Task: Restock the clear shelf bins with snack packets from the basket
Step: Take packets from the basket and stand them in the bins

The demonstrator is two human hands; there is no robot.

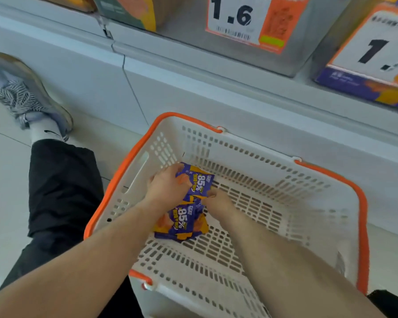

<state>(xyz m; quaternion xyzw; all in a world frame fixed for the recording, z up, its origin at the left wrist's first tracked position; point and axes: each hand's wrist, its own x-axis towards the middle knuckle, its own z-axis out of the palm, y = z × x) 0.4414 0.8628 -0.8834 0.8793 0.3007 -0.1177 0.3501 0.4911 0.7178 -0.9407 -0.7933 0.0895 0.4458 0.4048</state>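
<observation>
Item: white basket [274,157] with orange rim, standing on the floor against the shelving base. Contents: only a small cluster of purple-and-orange snack packets, gathered at the left end; the rest of the slotted floor shows bare. Judged stage: late in the restock, with the last few packets left to lift out and shelve.

Item: upper packet [200,180], marked "85%", lying near the basket's left wall. The left hand [168,187] covers its left edge, fingers curled over it in a hold. The right hand [216,200] meets its lower right corner, fingertips drawn together as if pinching; blur leaves the exact contact uncertain.

Item: lower packet [182,223], same print, lying just below the first and partly under both wrists. Neither hand appears to hold it. More packets may lie beneath; the number cannot be told.

Item: shelf bins above. One clear bin [313,31] carries a price card [237,17] reading "1.6"; a second bin [365,86] to the right shows purple packaging and another card. How full either stands cannot be told.

Also present: a leg in dark trousers [62,191] and a grey shoe [25,92], left of the basket.
</observation>
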